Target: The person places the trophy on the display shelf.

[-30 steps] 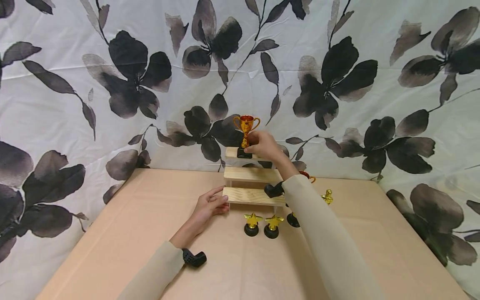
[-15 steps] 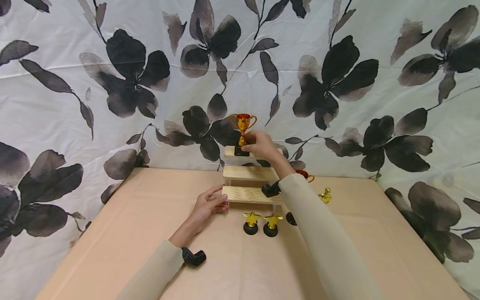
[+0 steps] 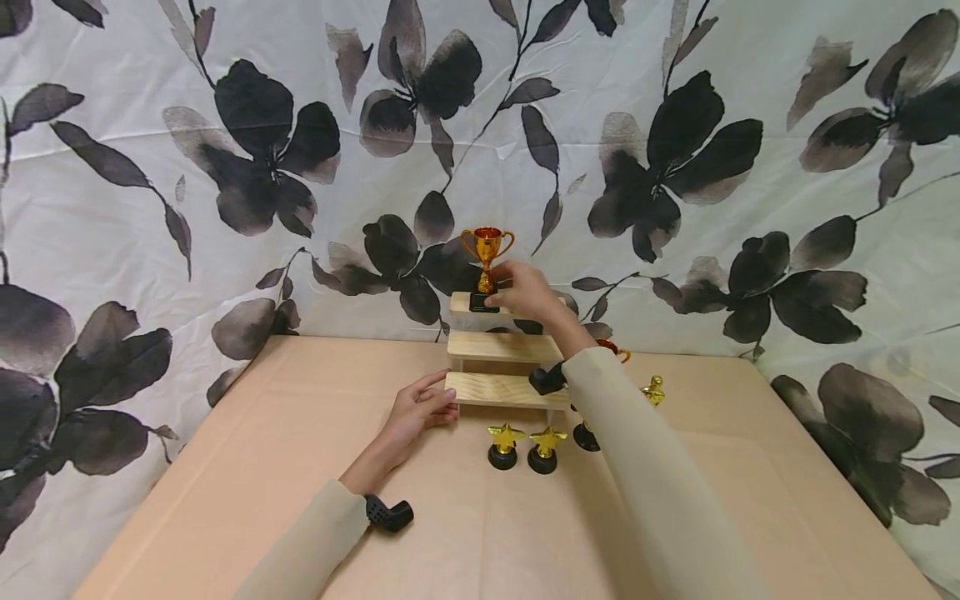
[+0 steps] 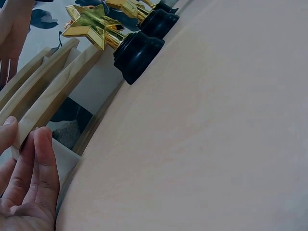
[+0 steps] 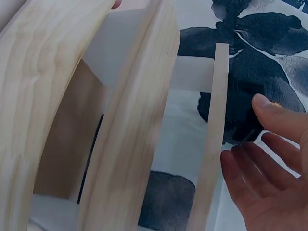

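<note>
A three-tier wooden display stand stands against the backdrop. On its top board is a gold trophy cup with two handles and a black base. My right hand pinches the cup low down, thumb against the base in the right wrist view, the other fingers beside the top board. With thumb and fingertips, my left hand pinches the left end of the lowest board. Two gold star trophies with round black bases stand on the table before the stand.
Right of the stand, more trophies are partly covered by my right sleeve: a red-and-gold cup, a gold figure and a black base. A peach cloth covers the table. Floral fabric hangs behind.
The right hand has shifted the trophy cup slightly left on the top board, and it has stayed there over the last half second. The left hand keeps its hold on the lowest board.
</note>
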### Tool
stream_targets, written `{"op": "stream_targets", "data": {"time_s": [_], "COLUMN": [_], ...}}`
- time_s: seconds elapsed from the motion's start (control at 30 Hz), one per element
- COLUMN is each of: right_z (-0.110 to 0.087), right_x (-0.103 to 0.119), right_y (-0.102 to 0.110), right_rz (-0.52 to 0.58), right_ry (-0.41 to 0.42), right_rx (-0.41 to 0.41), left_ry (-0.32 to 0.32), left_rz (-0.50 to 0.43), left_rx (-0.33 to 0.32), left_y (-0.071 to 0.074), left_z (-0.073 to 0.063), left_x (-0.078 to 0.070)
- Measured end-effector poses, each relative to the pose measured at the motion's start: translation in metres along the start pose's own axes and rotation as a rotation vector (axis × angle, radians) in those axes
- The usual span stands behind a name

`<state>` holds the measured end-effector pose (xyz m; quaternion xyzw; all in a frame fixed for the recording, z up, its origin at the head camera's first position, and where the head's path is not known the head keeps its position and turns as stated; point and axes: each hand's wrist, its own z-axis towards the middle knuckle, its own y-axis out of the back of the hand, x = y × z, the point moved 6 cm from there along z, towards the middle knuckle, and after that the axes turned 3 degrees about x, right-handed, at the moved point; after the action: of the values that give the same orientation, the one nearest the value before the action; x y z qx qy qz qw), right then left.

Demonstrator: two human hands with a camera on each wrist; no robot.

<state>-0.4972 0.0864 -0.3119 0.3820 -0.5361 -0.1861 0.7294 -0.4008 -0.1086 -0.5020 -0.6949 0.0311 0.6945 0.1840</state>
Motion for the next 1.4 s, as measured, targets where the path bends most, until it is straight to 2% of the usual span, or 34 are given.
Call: {"op": "stream_targets", "data": {"time_s": [0.2,0.57,0.73,1.07,1.23,1.4], "right_z": [-0.009,-0.033,-0.049,-0.087,-0.110,-0.138], "right_x": [-0.004,0.000,0.001,0.012,0.014,0.006], "right_y": [0.009,0.040,0.054,0.078,0.088,0.094], "right_rz": [0.019,-0.053,-0.047,-0.061,-0.032,-0.015], "right_ry": [-0.051,-0.079,-0.067,0.032,0.039,0.047], "right_rx": [0.033,0.035,0.003,-0.113,-0.150,-0.194], "left_ry": [0.002,0.001,-0.003,0.006,0.003,0.002], "left_rz": [-0.003,-0.012,-0.017,-0.013,-0.014,0.000], "left_rx": [-0.005,-0.018,-0.023,-0.017,-0.009,0.002], "left_y": [0.000,0.000,0.000,0.000,0.001,-0.001], "left_z": [0.001,-0.001,-0.002,-0.004,-0.004,-0.005], "left_x": [0.002,0.001,0.000,0.001,0.000,-0.001]}}
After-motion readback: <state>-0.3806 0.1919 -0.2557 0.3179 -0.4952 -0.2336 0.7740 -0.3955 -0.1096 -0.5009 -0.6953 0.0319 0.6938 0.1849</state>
